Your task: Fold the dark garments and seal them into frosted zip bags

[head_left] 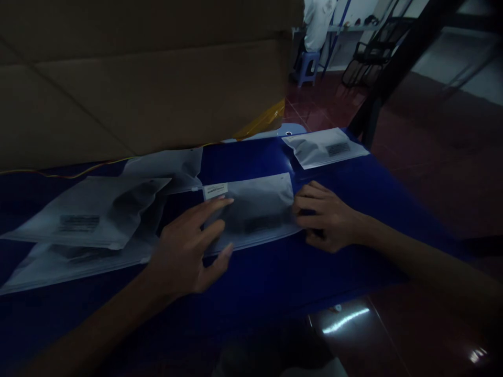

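Note:
A frosted plastic bag [257,209] with a white label [215,190] at its upper left corner lies flat on the blue table [267,275]. My left hand [192,243] rests at the bag's left end, its fingers spread, the fingertips near the label. At the bag's right edge is my right hand [324,214], fingers curled and pressed together against that edge. More frosted bags lie to the left: an upper one [98,209] with printed text overlaps others beneath it. Another printed bag [326,147] lies at the table's back right.
A large cardboard box [157,99] stands behind the table, with a thin yellow and red wire [84,170] along its base. Behind at right are a dark metal post [369,112], a black chair [371,52], and a person [317,23] on a blue stool [307,65].

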Motion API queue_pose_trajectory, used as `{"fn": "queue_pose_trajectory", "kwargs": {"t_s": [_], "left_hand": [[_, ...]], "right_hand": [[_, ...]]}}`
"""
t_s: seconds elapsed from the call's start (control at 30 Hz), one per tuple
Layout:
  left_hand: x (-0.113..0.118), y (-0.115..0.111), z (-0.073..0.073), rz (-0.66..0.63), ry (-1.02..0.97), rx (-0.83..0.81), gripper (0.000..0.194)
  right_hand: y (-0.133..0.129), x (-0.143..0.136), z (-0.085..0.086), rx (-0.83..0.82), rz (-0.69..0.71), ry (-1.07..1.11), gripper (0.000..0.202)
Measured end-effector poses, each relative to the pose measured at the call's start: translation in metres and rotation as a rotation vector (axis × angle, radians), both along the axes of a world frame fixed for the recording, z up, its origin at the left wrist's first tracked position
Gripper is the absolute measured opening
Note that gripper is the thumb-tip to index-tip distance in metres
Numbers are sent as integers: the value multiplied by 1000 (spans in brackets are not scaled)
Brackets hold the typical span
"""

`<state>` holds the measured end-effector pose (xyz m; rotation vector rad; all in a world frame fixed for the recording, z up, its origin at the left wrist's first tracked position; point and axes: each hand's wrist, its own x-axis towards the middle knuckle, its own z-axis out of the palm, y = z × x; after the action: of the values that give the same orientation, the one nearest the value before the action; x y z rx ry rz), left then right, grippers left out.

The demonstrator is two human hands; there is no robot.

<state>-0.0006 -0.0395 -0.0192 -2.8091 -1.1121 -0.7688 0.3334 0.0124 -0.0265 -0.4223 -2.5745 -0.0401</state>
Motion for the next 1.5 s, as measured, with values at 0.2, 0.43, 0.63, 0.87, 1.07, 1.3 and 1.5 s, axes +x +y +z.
{"fn": "queue_pose_trajectory", "kwargs": {"t_s": [0.2, 0.43, 0.63, 0.87, 1.07, 1.3, 1.5], "left_hand": [[9, 4, -4, 2, 171, -82, 68], [12, 8, -14, -25, 255, -182, 86], [12, 9, -17, -27, 261, -204, 89], [12, 8, -18, -51, 289, -196, 88], [11, 8, -19, -46, 308, -190, 85], [13, 8, -18, -36, 318, -146, 91], [15, 7, -21, -10, 269, -179, 97]], "right_hand": [[-2, -3, 3, -201, 136, 60, 8], [-13, -16, -8, -45, -44, 58, 62], [-17, -23, -13, -185, -78, -201, 90], [-17, -23, -11, -253, -83, -240, 81], [-16, -23, -13, -233, -101, -227, 72], [-16, -24, -10, -265, -101, -190, 83], [-24, -32, -5, -194, -154, -168, 63]]}}
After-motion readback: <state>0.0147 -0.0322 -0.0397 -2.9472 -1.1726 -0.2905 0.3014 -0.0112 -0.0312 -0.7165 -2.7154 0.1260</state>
